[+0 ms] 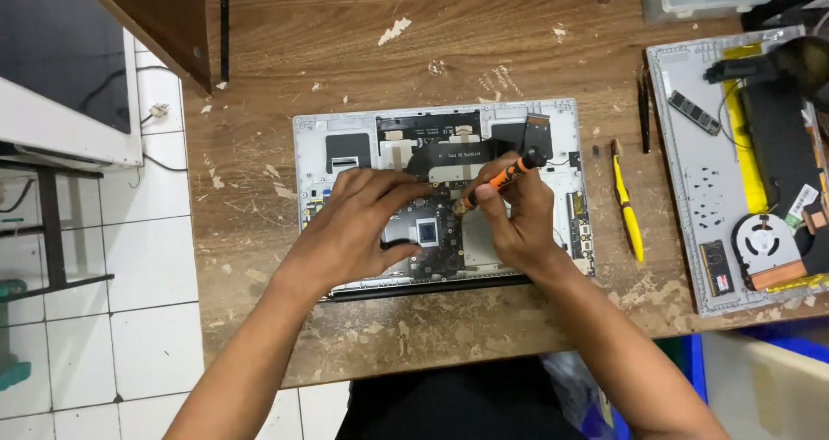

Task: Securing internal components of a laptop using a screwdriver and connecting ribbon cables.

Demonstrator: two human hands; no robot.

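Laptop: the opened silver laptop base [345, 133] sat flat in the middle of your worn wooden desk [345, 25], long side running left-right, dark circuit board [436, 250] showing in the lower middle.
Labels: there was a black strip with small pale print [462, 156] across the upper middle of the base, and a pale rectangular sticker [802, 200] on the second machine out right, too small to make out.
Screwdriver: your orange and black screwdriver [509, 173] was tilted, butt end up toward the upper right, tip down toward the lower left onto the board near the middle of the base.
Right hand: your right hand [518, 224] was pinching the screwdriver shaft between thumb and fingertips, wrist coming in from the lower right.
Left hand: your left hand [354, 228] lay palm down on the board, fingers [393, 185] spread and pressing near the tip, thumb beside the square chip [427, 232].
Other tools: a yellow-handled tool [629, 211] lay just right of the base, long axis nearly top to bottom, with black tweezers [643, 107] above it.
Second machine: another opened laptop shell [691, 181] sat at the desk's right edge, round fan [764, 241] near its lower end.
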